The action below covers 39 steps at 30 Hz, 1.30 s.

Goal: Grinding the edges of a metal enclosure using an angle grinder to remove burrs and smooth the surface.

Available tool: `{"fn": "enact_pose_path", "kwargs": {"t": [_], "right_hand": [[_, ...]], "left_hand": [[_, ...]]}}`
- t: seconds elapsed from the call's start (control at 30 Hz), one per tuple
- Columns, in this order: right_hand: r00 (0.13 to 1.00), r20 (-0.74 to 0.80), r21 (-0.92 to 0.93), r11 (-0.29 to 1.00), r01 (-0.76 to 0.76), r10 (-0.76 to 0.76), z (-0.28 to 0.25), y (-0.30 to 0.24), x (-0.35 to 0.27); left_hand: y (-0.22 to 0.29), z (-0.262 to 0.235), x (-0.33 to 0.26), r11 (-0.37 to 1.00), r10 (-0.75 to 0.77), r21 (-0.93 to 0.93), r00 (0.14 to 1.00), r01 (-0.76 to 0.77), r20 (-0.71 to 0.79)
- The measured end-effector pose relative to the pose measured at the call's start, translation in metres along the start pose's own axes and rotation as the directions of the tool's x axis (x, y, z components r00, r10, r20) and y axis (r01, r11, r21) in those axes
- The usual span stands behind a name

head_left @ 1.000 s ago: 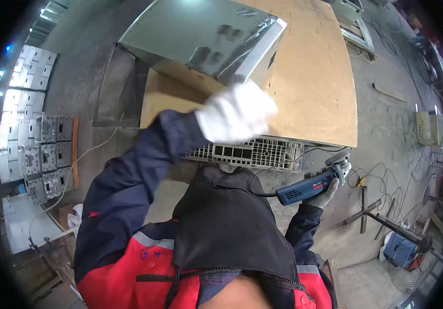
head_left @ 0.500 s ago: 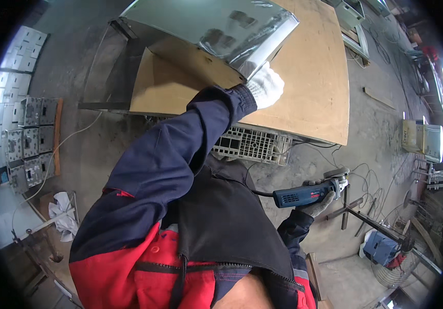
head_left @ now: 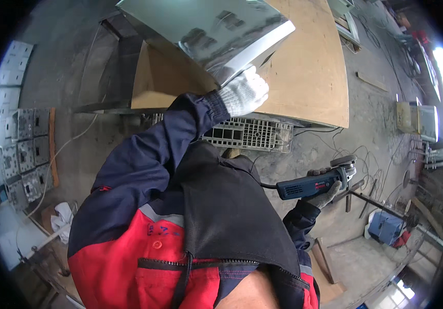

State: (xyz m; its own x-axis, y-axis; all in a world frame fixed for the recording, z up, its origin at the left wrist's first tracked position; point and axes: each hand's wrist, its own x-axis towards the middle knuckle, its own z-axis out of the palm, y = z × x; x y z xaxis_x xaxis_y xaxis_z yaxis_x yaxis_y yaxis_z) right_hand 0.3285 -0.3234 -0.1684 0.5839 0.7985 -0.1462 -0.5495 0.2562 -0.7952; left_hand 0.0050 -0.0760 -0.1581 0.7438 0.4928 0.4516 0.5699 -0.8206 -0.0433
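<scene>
My left hand [head_left: 244, 93], in a white knit glove, is closed at the near corner of a shiny sheet-metal box [head_left: 201, 31]. Its fingers bend over the pale edge, and part of the grip is hidden. The box sits slanted on a wooden tabletop [head_left: 309, 77], and dark smudges mark its upper face. Off to the right, my right hand [head_left: 327, 194], in a grey glove, is wrapped round a blue angle grinder [head_left: 306, 186]. The grinder's disc points away from me, well apart from the box. I cannot tell whether the disc is turning.
Beneath the tabletop's near edge stands a grey plastic crate [head_left: 262, 135]. Loose cables [head_left: 370, 170] trail over the floor at right, near a metal bar frame [head_left: 381, 208] and a blue case [head_left: 386, 226]. Stacked metal boxes [head_left: 28, 149] stand at far left.
My left hand and the box's near corner have shifted left and toward me across the tabletop. The grinder stays in my right hand, a little farther right. The whole view has shifted slightly.
</scene>
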Motion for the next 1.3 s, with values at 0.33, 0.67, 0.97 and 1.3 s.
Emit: {"fn": "enact_pose_path", "kwargs": {"t": [0.33,0.67,0.97,1.3], "right_hand": [[1.0,-0.02,0.059,0.998,0.009,-0.008,-0.005,0.004,-0.005],[0.979,0.205,-0.104,0.995,0.01,0.012,0.054,-0.014,0.001],[0.898,0.439,0.08,0.997,-0.018,-0.02,0.1,-0.027,0.086],[0.492,0.847,0.153,0.795,-0.587,0.2,0.129,-0.011,0.168]], "left_hand": [[0.006,-0.028,-0.051,0.923,-0.005,-0.384,1.0,0.014,0.023],[0.013,-0.054,-0.139,0.909,-0.136,-0.395,0.991,0.133,0.021],[0.046,-0.063,-0.129,0.548,-0.713,-0.524,0.691,0.652,0.115],[0.047,-0.037,-0.122,-0.035,-0.97,-0.608,0.119,0.793,0.211]]}}
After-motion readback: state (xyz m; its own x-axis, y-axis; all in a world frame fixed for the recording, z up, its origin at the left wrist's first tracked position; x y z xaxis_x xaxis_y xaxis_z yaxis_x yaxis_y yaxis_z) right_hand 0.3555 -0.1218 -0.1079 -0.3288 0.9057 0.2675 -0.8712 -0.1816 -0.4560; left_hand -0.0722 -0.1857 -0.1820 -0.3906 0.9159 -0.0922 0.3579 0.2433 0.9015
